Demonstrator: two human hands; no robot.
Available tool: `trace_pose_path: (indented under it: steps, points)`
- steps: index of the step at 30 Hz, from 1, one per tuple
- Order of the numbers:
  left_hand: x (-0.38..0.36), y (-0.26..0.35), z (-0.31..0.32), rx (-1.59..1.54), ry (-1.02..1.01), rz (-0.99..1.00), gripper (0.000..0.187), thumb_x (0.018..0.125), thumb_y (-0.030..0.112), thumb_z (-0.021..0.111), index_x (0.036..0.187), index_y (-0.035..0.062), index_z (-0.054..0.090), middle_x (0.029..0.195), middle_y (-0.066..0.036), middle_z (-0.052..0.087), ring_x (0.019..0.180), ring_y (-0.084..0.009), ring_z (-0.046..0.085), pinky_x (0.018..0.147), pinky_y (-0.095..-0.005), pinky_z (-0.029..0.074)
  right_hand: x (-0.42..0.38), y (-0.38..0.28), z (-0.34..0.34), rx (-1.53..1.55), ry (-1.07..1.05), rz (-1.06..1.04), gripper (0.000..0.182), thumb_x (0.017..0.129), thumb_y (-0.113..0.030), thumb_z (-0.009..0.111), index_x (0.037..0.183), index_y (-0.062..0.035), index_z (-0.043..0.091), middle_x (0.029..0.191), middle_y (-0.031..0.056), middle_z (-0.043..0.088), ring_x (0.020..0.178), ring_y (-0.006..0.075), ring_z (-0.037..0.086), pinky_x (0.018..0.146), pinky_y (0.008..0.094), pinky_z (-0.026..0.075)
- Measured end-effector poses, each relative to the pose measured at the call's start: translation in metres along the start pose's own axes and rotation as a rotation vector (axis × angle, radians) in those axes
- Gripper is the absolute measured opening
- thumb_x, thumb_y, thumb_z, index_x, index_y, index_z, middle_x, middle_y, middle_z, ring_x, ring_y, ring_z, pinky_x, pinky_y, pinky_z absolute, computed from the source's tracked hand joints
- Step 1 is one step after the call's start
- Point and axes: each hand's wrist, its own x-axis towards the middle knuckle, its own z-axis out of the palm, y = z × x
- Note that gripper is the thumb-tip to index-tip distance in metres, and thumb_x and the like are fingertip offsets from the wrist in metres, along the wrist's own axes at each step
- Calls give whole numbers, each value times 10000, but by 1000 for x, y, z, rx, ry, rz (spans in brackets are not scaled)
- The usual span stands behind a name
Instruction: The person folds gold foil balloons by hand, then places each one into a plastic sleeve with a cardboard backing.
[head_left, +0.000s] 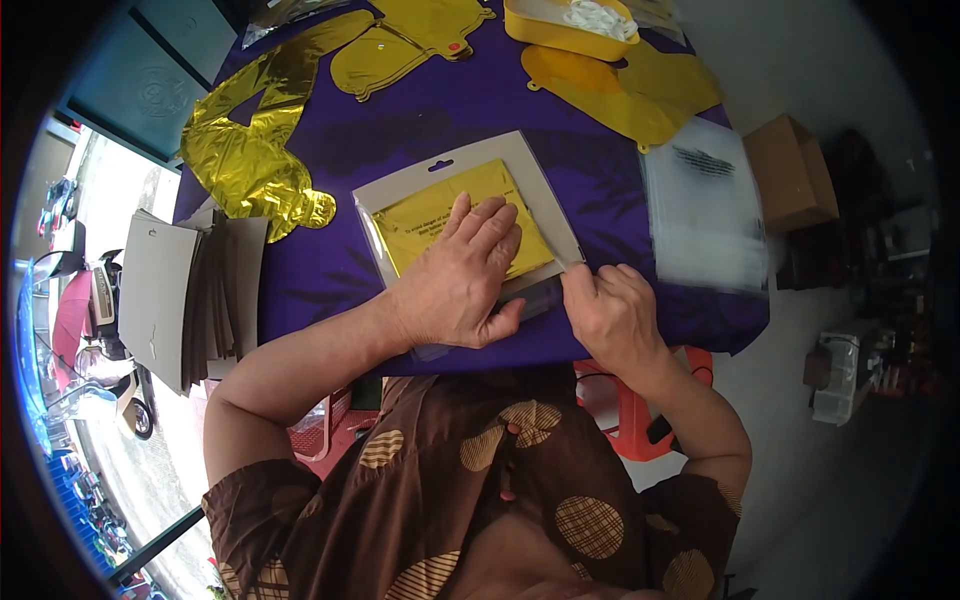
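Note:
A grey hang-hole card [545, 190] lies on the purple tablecloth, with a folded yellow foil piece [440, 198] bearing small print on top of it. Clear plastic shows around the card, apparently a bag [366, 222]. My left hand [455, 275] presses flat on the yellow foil, fingers stretched and thumb apart, covering part of it. At the card's lower right corner, my right hand [613, 308] is closed, thumb and fingers pinching the edge of the plastic bag. Its fingertips partly hide that corner.
Several grey cards [158, 300] stand stacked at the left. Shiny yellow foil [265, 130] and flat yellow balloons [400, 45] lie at the back, near a yellow tray [520, 22] with white coils. Clear bags [705, 220] are piled at the right, beside a cardboard box [790, 170].

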Motion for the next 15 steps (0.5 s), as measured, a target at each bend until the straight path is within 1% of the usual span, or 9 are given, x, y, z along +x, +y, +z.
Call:
trace_pose_path:
  steps: [2, 5, 8, 11, 14, 15]
  points:
    - [0, 0, 0, 3, 2, -1, 677, 748, 347, 643, 1209, -128, 502, 1288, -298, 458, 1269, -453, 437, 1083, -622, 321, -2, -3, 1, -37, 19, 10, 156, 753, 9, 613, 750, -63, 474, 495, 32, 443, 504, 180, 490, 538, 317, 410]
    - [0, 0, 1, 5, 1, -1, 675, 749, 345, 642, 1211, -126, 500, 1285, -298, 462, 1266, -453, 439, 1080, -623, 324, -1, -8, 1, 15, 48, 81, 156, 744, 27, 598, 743, -56, 466, 505, 42, 438, 517, 188, 495, 542, 323, 414]
    - [0, 0, 1, 1, 6, 1, 672, 749, 344, 640, 1211, -124, 501, 1282, -298, 464, 1263, -453, 441, 1075, -624, 326, -2, -8, 5, -10, 63, 66, 167, 738, 34, 594, 734, -58, 455, 519, 43, 436, 532, 192, 498, 546, 328, 417]
    - [0, -1, 1, -2, 11, 2, 670, 748, 344, 638, 1208, -124, 503, 1279, -299, 466, 1261, -455, 442, 1073, -625, 327, 0, -10, -1, -45, 50, 39, 215, 799, 27, 635, 714, -59, 457, 543, 67, 443, 517, 227, 499, 516, 355, 408]
    - [-1, -1, 2, -7, 19, 2, 668, 746, 342, 636, 1206, -124, 505, 1277, -300, 469, 1259, -457, 442, 1072, -625, 327, 2, -10, 3, -50, 85, 6, 210, 780, 34, 633, 698, -65, 466, 526, 50, 421, 510, 218, 485, 511, 349, 402]
    - [-2, -1, 2, -8, 23, 2, 667, 746, 341, 635, 1206, -123, 505, 1276, -300, 470, 1258, -458, 442, 1072, -625, 326, 2, -10, 4, -67, 84, -11, 157, 764, 23, 632, 727, -47, 495, 528, 43, 426, 521, 200, 485, 520, 333, 404]
